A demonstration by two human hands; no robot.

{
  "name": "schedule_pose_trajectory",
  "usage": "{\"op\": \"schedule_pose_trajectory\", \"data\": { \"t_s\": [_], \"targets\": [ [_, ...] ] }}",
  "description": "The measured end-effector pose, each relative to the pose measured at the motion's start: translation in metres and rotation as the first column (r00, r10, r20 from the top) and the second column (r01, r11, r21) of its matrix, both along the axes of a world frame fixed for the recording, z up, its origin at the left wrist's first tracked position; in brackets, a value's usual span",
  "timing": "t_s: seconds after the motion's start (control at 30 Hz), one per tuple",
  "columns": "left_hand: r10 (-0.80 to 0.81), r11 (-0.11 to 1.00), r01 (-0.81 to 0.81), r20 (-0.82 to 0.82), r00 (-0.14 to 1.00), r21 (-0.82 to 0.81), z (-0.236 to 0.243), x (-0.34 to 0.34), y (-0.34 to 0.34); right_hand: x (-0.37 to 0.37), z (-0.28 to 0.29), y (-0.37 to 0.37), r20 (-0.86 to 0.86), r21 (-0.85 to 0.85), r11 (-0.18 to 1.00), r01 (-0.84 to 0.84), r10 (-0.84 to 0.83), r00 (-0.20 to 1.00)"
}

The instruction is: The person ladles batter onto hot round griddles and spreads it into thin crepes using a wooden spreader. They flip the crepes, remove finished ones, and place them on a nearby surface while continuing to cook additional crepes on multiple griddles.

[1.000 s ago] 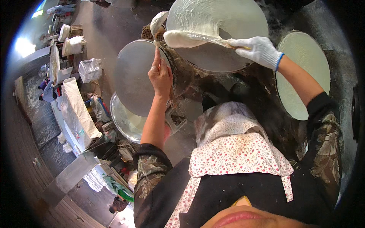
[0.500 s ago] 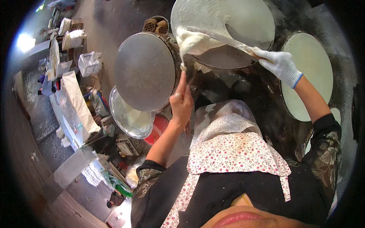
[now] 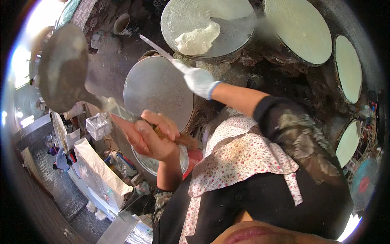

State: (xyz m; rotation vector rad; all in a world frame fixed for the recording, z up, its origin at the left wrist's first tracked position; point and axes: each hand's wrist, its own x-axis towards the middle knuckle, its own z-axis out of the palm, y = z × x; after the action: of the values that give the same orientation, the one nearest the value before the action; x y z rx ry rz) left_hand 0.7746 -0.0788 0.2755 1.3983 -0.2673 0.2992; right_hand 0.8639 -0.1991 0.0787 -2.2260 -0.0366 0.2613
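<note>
My bare left hand (image 3: 156,136) is closed round the wooden handle of a ladle (image 3: 65,67), its round dark bowl raised at the upper left. My right hand (image 3: 200,82), in a white knitted glove with a blue cuff, grips a thin, flat, pale stick (image 3: 154,45) that angles up and left over the edge of the nearest round griddle (image 3: 156,87), whose grey surface is bare. Beyond, a larger round griddle (image 3: 237,20) bears a spread white layer with a cut-away grey patch. A crumpled white lump of batter (image 3: 199,40) lies on it, apart from the stick.
Pale-coated round griddles (image 3: 298,30) stand to the right, several in all. A clear basin (image 3: 152,164) sits partly under the near griddle. Farther left are a plastic-lined container (image 3: 98,126) and a cloth-covered bench (image 3: 99,162). A fan (image 3: 363,183) stands at the right rim.
The white mass hanging from the stick now lies on the far griddle. My right hand has moved left with the stick. My left hand, empty-looking before, now holds the ladle. The view has shifted.
</note>
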Motion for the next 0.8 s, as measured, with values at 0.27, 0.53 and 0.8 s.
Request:
{"op": "schedule_pose_trajectory", "data": {
  "t_s": [0.27, 0.53, 0.8],
  "targets": [
    [0.061, 0.988, -0.031, -0.195, 0.979, 0.153, -0.028, -0.053, 0.081, -0.057, 0.002, -0.054, 0.026, -0.032, 0.835, 0.55, -0.549, 0.835],
    [-0.041, 0.98, 0.072, -0.168, 0.985, 0.184, -0.046, -0.072, 0.107, -0.03, -0.008, -0.006, -0.018, -0.05, 0.953, 0.298, -0.299, 0.954],
    [-0.045, 0.97, 0.092, -0.206, 0.977, 0.225, -0.054, -0.071, 0.114, -0.069, -0.012, -0.053, 0.137, 0.032, 0.768, 0.639, -0.637, 0.759]
  ]
}}
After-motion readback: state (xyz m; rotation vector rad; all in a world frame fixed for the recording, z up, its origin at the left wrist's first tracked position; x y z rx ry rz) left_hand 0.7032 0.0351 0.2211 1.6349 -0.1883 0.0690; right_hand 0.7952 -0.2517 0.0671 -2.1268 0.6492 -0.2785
